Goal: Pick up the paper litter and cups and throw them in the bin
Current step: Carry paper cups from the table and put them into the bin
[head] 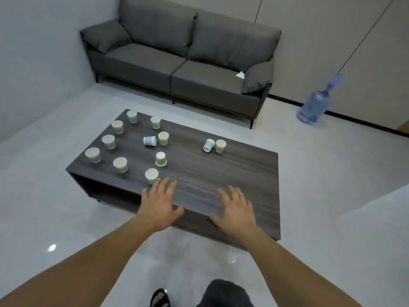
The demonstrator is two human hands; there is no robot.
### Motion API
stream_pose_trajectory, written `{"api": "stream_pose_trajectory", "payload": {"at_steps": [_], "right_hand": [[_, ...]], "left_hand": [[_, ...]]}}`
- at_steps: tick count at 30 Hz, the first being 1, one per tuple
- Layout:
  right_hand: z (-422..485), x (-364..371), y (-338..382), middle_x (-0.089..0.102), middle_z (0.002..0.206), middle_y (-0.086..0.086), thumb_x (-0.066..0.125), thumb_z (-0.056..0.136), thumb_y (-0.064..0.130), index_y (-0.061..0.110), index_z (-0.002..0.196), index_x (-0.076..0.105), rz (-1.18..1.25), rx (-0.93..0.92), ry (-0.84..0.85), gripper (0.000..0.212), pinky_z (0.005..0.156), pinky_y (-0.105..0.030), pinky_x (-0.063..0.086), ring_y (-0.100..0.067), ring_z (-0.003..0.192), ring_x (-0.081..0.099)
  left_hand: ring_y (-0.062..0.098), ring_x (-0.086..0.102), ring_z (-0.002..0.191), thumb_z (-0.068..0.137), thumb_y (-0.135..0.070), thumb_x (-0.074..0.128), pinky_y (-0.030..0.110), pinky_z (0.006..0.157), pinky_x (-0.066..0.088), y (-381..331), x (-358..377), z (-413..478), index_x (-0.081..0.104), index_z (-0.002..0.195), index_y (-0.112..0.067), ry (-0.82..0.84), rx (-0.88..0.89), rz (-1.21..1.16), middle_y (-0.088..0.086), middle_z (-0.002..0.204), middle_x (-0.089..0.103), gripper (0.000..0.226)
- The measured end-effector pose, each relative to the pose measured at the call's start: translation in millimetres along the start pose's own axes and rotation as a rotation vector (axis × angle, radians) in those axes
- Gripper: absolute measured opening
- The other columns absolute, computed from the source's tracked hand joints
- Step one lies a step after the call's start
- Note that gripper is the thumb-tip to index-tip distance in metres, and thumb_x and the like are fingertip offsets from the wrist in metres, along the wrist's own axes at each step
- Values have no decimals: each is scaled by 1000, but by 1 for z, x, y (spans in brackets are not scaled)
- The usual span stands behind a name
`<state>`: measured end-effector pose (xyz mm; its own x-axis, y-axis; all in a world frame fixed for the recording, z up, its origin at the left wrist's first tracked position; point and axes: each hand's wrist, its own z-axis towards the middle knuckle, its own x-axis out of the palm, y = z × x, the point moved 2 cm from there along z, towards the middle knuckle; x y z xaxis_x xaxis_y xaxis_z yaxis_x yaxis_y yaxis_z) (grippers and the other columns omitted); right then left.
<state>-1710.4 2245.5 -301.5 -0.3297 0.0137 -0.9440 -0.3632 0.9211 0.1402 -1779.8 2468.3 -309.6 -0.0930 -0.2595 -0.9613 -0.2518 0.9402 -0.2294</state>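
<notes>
Several paper cups stand scattered on a dark wooden coffee table [239, 173], mostly on its left half. Nearest to me is an upright cup [151, 175]. One cup [161, 159] stands upside down, and two bluish cups [149, 141] [209, 145] lie on their sides. A crumpled white paper [240, 74] lies on the sofa's right seat. My left hand [159, 202] hovers over the table's near edge with fingers spread, its fingertips just short of the nearest cup. My right hand [235, 209] is spread flat over the near edge too. Both hold nothing. No bin is in view.
A grey two-seat sofa [177, 54] stands behind the table against the wall. A large blue water bottle [314, 106] sits on the floor at the right. Glossy light floor surrounds the table. My foot in a sandal [159, 298] shows at the bottom.
</notes>
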Motion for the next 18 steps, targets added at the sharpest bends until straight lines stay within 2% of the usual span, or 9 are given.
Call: {"api": "stream_pose_trajectory", "payload": {"at_steps": [9, 14, 18], "right_hand": [[127, -8, -35, 1, 163, -3, 49, 88, 61, 32, 154, 9, 53, 121, 71, 83, 118, -49, 15, -24, 150, -3], [231, -4, -44, 3, 163, -4, 49, 89, 58, 29, 154, 11, 61, 136, 150, 80, 117, -50, 18, -25, 150, 0], [290, 2, -40, 7, 162, -3, 52, 87, 57, 29, 154, 14, 74, 130, 208, 81, 114, -48, 24, -26, 149, 5]], "left_hand": [[19, -2, 147, 89, -61, 40, 50, 117, 8, -8, -7, 140, 6, 152, -26, 79, 77, -6, -1, 160, 3, 80], [20, -2, 147, 89, -61, 41, 47, 118, 8, 1, -3, 221, 5, 152, -25, 132, 45, 12, -1, 160, 4, 81], [20, 4, 146, 86, -61, 42, 47, 116, 13, 10, 6, 280, 11, 150, -24, 149, 20, 6, 0, 158, 10, 80]]}}
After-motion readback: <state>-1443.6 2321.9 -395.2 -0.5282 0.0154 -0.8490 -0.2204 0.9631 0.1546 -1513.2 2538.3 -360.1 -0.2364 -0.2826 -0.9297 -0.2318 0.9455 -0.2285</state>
